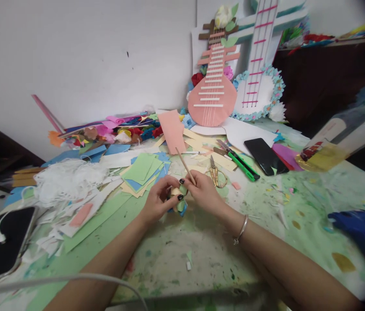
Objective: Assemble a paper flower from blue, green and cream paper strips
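Note:
My left hand (157,199) and my right hand (203,191) meet over the middle of the table, both closed on a small folded paper piece (179,200) in cream, green and blue. The right hand also pinches a thin wooden stick (185,166) that slants up and to the left. The nails are painted dark and a silver bangle (241,230) rings my right wrist. A stack of green, blue and cream paper sheets (143,171) lies just behind the left hand. Small gold scissors (215,174) rest right beyond the right hand.
The paint-stained table (202,255) is strewn with paper scraps. A green utility knife (242,166), a black phone (263,155), a phone on a white cable (3,242), white shreds (69,177), paper instrument models (213,82) and a blue object (359,224) surround the hands.

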`<state>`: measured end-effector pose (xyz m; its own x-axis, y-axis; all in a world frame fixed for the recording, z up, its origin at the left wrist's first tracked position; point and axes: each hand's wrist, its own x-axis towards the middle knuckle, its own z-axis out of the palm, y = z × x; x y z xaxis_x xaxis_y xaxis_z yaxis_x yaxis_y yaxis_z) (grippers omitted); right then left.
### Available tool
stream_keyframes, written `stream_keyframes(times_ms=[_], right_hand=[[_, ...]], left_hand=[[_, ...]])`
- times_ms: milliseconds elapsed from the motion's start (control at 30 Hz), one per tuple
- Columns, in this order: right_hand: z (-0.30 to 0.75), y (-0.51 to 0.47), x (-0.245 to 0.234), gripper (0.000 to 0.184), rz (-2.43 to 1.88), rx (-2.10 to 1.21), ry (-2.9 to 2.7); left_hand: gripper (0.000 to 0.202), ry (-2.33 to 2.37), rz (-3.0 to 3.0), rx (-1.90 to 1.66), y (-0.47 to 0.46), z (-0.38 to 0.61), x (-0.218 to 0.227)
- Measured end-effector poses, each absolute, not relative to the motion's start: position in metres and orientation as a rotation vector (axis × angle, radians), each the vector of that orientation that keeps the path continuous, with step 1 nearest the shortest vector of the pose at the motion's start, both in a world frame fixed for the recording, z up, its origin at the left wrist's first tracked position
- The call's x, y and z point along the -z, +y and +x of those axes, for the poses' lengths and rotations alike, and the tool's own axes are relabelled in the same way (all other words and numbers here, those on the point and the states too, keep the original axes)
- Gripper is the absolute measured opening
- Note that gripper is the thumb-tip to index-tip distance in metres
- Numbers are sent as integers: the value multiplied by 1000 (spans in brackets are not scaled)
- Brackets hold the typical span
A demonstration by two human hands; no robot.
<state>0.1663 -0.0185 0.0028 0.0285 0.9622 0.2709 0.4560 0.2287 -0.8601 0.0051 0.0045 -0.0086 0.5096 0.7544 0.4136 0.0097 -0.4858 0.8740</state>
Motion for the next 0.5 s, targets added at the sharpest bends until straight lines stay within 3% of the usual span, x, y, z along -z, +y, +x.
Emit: stream_keyframes(times_ms=[200,500], right_hand=[[172,-20,-7,15,-1272,-536,-1652],[166,-19,1,11,-1233,-639,-1646]], left_hand=[[30,489,1983,-877,3,-4,-2],[14,580,2110,-822,1,-2,-4]])
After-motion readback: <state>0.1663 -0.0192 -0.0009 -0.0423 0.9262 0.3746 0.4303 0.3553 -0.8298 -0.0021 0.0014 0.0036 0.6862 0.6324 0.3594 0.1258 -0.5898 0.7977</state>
